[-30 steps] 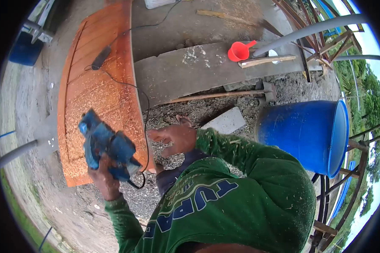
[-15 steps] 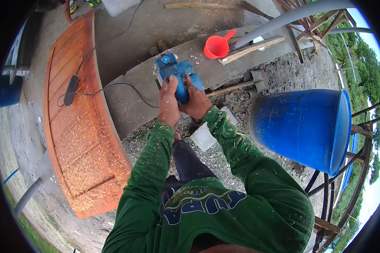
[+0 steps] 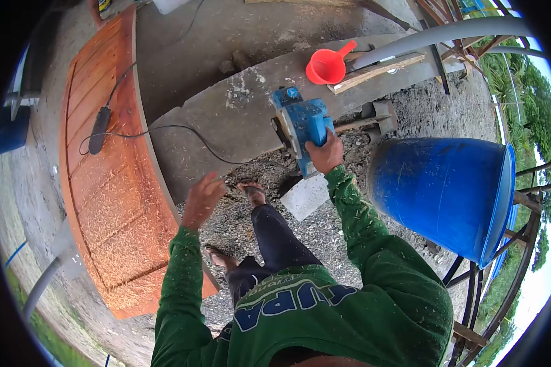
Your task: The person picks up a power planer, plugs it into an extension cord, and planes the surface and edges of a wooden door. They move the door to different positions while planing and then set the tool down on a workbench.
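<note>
grips the blue electric planer (image 3: 301, 122) with the right hand (image 3: 324, 153), fingers closed tight over its near end, a little right of centre. holds the tool tipped on its side at the near edge of the grey concrete slab (image 3: 239, 116); cannot tell whether resting on the slab or only held against it. carries the left hand (image 3: 202, 197) open and empty, fingers loosely spread, in the air to the left of the planer and nearer than it. hands well apart, with only the right one on the tool.

trails a black cord (image 3: 183, 131) from the planer leftward across the slab to a black plug block (image 3: 98, 129) lying on the orange wooden door (image 3: 98, 202). door flat at the left, running from far to near, its near half strewn with pale wood shavings (image 3: 125, 251).

stands with a bare foot (image 3: 254, 192) on the gravel (image 3: 324, 232) between the two hands. just right of the foot, a pale concrete block (image 3: 306, 197), directly near of the planer and close under the right wrist. to the right of the right forearm, near but not touching, a big blue barrel (image 3: 447, 189) lying on its side. farther off than the planer, on the slab, a red scoop (image 3: 326, 66) beside a wooden strip (image 3: 376, 70) and a grey pipe (image 3: 441, 33). green sleeves flecked with shavings on both arms.
</note>
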The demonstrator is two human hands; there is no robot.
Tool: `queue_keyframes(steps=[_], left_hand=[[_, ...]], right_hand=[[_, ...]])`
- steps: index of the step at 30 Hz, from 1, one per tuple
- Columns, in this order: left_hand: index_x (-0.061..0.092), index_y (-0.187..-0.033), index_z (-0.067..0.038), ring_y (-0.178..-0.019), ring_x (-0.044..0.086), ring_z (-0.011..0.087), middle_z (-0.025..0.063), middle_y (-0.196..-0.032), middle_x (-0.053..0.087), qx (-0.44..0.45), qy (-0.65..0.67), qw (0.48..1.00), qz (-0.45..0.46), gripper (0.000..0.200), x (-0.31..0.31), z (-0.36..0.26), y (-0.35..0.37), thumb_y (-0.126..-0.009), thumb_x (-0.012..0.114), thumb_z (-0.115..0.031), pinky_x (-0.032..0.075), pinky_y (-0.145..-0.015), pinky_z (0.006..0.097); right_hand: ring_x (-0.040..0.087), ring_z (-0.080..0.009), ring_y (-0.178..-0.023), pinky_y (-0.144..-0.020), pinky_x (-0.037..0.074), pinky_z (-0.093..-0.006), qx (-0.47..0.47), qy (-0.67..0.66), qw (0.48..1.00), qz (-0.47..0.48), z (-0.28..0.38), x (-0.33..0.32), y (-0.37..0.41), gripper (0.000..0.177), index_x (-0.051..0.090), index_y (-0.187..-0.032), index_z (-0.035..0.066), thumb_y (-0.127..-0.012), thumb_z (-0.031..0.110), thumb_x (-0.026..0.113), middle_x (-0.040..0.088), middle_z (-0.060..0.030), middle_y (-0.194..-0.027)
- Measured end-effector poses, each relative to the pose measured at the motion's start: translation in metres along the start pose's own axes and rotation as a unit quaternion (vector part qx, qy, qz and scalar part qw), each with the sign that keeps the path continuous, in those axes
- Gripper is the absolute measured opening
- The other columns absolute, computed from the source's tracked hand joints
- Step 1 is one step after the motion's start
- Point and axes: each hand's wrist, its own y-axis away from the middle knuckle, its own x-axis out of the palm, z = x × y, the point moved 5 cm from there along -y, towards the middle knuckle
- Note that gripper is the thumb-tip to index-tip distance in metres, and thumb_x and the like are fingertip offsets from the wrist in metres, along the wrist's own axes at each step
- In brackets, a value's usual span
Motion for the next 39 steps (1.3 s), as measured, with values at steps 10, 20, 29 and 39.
queue_keyframes(steps=[10,20,29,39], left_hand=[[0.054,-0.114,0.007,-0.089,0.064,0.0231,0.019,-0.099,0.066,-0.534,0.248,0.808,-0.02,0.047,0.013,0.034,0.252,-0.082,0.064,-0.026,0.05,-0.076,0.0331],[0.049,-0.119,0.008,-0.096,0.063,0.0299,0.0225,-0.102,0.063,-0.64,0.262,0.722,0.019,0.057,0.035,-0.036,0.319,-0.079,0.07,-0.027,0.049,-0.085,0.0377],[0.052,-0.115,0.006,-0.094,0.064,0.029,0.0211,-0.095,0.065,-0.619,0.277,0.735,0.019,0.052,0.059,-0.041,0.319,-0.079,0.069,-0.027,0.051,-0.081,0.0379],[0.052,-0.114,0.007,-0.089,0.066,0.0262,0.0184,-0.092,0.067,-0.662,0.261,0.702,-0.035,0.058,0.041,-0.079,0.373,-0.079,0.07,-0.035,0.053,-0.076,0.0355]], right_hand=[[0.063,-0.0311,-0.068,-0.064,0.049,-0.0404,-0.01,-0.009,1.0,-0.006,-0.064,0.079,-0.118,0.036,0.063,-0.091,-0.002,-0.063,0.022,0.065,0.064,-0.0176,-0.074],[0.061,-0.0414,-0.084,-0.078,0.048,-0.0459,0.018,0.026,0.999,-0.026,-0.08,0.125,-0.163,0.043,0.061,-0.094,0.0,-0.061,0.028,0.063,0.064,-0.0239,-0.086],[0.062,-0.0396,-0.081,-0.075,0.048,-0.0448,-0.001,-0.017,0.999,-0.032,-0.115,0.141,-0.181,0.042,0.062,-0.094,0.002,-0.062,0.028,0.066,0.065,-0.0213,-0.085],[0.066,-0.0303,-0.079,-0.072,0.05,-0.0409,-0.066,-0.007,0.997,-0.036,-0.12,0.151,-0.166,0.042,0.063,-0.099,0.0,-0.065,0.022,0.072,0.068,-0.0163,-0.087]])
